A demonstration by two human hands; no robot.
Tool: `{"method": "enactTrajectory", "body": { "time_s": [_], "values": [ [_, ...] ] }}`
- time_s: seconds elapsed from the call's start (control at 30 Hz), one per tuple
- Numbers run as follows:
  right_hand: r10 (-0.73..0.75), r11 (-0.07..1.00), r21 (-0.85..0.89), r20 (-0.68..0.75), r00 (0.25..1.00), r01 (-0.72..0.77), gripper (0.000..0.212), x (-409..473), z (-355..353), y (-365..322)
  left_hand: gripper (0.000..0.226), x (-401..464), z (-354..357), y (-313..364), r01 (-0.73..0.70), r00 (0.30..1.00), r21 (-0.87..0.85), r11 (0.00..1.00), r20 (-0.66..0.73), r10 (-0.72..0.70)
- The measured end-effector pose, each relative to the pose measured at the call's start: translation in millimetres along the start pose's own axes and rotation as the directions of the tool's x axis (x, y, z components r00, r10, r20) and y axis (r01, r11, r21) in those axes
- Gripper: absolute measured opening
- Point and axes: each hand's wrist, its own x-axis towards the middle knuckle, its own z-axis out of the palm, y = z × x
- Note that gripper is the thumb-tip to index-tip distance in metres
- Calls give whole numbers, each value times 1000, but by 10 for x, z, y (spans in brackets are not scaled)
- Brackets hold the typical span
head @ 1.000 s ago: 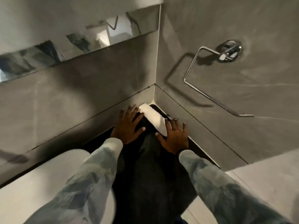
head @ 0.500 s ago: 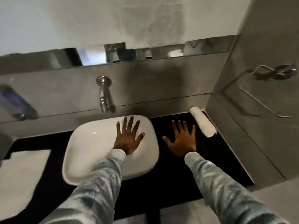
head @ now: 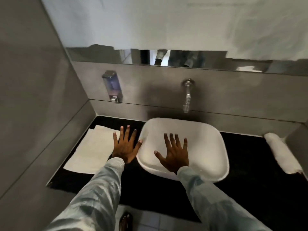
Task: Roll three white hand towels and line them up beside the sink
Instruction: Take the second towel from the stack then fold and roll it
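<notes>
A white basin (head: 205,130) sits on a black counter (head: 246,164). One rolled white towel (head: 281,152) lies at the counter's far right, against the side wall. Flat white towels (head: 93,147) lie stacked on the counter left of the basin. My left hand (head: 125,145) is spread open, fingers apart, over the right edge of the flat towels; whether it touches them I cannot tell. My right hand (head: 175,152) is spread open above the basin and holds nothing.
A chrome spout (head: 187,94) juts from the grey back wall above the basin. A soap dispenser (head: 112,85) hangs on that wall to the left. Grey walls close in the counter on both sides. A mirror strip (head: 166,58) runs above.
The view has swung left, from the right corner to the basin and flat towels. Both hands left the rolled towel and moved left, staying open.
</notes>
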Motion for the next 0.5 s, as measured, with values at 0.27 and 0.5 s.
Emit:
{"method": "enactTrajectory", "body": {
  "time_s": [0.27, 0.5],
  "values": [
    [-194, 981, -4, 113, 974, 196, 88, 1028, 774, -1494, 70, 406, 558, -1709, 4, 976, -24, 1000, 216, 1],
    [-134, 991, 25, 287, 948, 133, 86, 1795, 1388, -2165, 83, 1081, 1096, -2662, 72, 930, -164, 984, 367, -7]
  ]
}}
